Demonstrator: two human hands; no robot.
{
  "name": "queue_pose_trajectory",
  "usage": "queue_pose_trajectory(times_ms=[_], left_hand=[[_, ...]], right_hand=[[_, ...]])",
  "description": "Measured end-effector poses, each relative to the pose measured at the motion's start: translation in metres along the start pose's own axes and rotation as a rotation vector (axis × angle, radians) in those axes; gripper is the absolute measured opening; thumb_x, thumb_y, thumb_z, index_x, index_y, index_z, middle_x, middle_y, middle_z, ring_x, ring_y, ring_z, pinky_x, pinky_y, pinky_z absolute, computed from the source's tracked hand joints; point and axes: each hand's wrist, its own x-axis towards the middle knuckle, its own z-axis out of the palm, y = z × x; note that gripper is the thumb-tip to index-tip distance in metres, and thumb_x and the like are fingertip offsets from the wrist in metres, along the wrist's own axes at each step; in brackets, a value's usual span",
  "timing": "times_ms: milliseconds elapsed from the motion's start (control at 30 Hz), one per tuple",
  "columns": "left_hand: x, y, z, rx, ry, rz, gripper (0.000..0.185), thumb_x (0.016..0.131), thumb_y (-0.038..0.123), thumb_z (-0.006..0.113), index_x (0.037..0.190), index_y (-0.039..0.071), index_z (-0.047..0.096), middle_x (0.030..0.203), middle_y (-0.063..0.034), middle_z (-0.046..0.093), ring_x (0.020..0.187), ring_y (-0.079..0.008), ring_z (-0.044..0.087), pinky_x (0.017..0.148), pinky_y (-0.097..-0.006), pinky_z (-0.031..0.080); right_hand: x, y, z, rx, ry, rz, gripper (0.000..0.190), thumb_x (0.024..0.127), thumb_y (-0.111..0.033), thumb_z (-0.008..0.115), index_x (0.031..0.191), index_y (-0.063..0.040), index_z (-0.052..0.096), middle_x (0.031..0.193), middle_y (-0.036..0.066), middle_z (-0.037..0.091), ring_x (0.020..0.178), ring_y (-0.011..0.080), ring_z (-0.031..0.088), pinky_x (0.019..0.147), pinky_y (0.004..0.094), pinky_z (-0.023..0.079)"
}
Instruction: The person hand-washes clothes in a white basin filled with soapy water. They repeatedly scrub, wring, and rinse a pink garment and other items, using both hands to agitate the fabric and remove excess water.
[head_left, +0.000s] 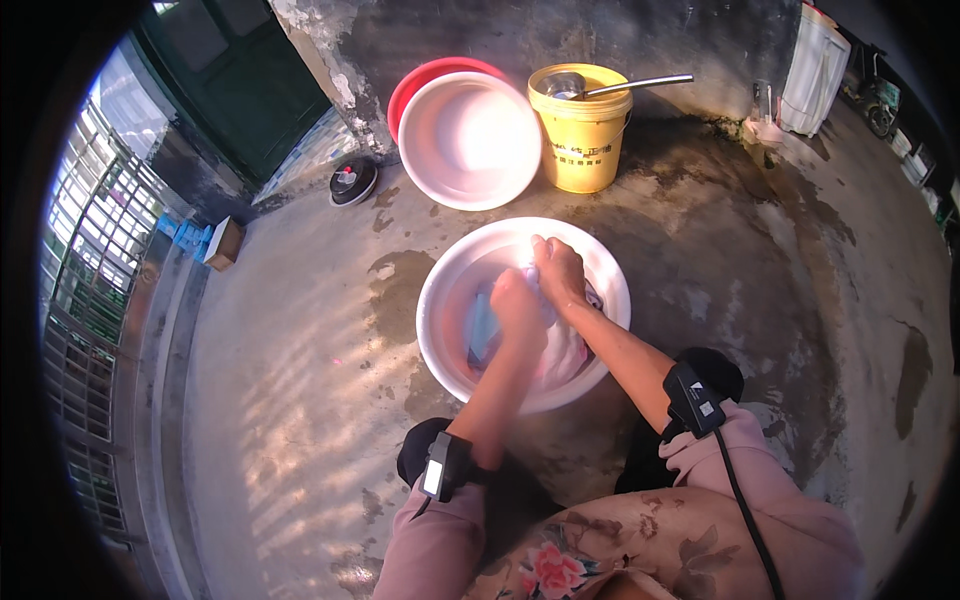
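Note:
A white plastic basin (432, 330) stands on the concrete floor before me, with wet cloth (561, 356) in pale pink and light colours inside. Over the middle of the basin is my left hand (516, 298), blurred, its fingers curled at the cloth. Just right of it and farther from me, my right hand (558, 271) is closed on a light-coloured part of the cloth. A light blue flat thing (482, 330), whose kind I cannot tell, lies in the basin left of my left hand. Both hands hide part of the cloth between them.
Beyond the basin, a white basin (469, 142) leans before a red basin (411, 84). Beside them stands a yellow plastic bucket (581, 161) with a metal ladle (637, 85) across its top. A black lidded pot (353, 182) and a cardboard box (223, 244) are to the left.

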Motion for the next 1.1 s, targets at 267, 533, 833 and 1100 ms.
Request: queue_pose_trajectory(times_ms=[267, 533, 833, 1100], left_hand=[[-0.002, 0.009, -0.009, -0.981, -0.207, -0.385, 0.027, 0.099, 0.025, 0.042, 0.103, 0.006, 0.06, 0.102, -0.0096, 0.062, 0.093, -0.0233, 0.061, 0.079, -0.0353, 0.05], [-0.008, 0.012, -0.009, -0.632, -0.026, -0.335, 0.032, 0.097, 0.03, 0.04, 0.1, 0.005, 0.059, 0.098, -0.0102, 0.061, 0.09, -0.0211, 0.06, 0.078, -0.0334, 0.049], [-0.016, 0.018, 0.001, -0.518, 0.04, -0.375, 0.032, 0.1, 0.03, 0.037, 0.103, 0.005, 0.058, 0.1, -0.0093, 0.061, 0.094, -0.0213, 0.06, 0.079, -0.0335, 0.049], [-0.004, 0.018, -0.004, -0.65, -0.011, -0.282, 0.035, 0.099, 0.034, 0.041, 0.1, 0.005, 0.061, 0.096, -0.0104, 0.063, 0.083, -0.0237, 0.06, 0.073, -0.0339, 0.049]], right_hand=[[-0.012, 0.003, 0.001, -0.017, -0.208, -0.217, 0.039, 0.095, -0.034, 0.05, 0.078, 0.0, 0.055, 0.075, 0.025, 0.061, 0.073, 0.0439, 0.06, 0.066, 0.0492, 0.044], [-0.007, 0.024, 0.017, -0.059, -0.436, -0.016, 0.045, 0.098, -0.042, 0.041, 0.09, -0.003, 0.064, 0.087, 0.023, 0.066, 0.086, 0.0419, 0.063, 0.082, 0.0514, 0.045], [0.0, -0.004, -0.005, 0.032, -0.062, 0.019, 0.045, 0.094, -0.039, 0.049, 0.076, 0.002, 0.055, 0.071, 0.025, 0.06, 0.068, 0.042, 0.059, 0.065, 0.0482, 0.045], [-0.006, 0.005, 0.008, 0.092, -0.197, -0.125, 0.041, 0.093, -0.035, 0.051, 0.076, 0.001, 0.055, 0.075, 0.025, 0.062, 0.074, 0.0446, 0.06, 0.067, 0.0493, 0.045]])
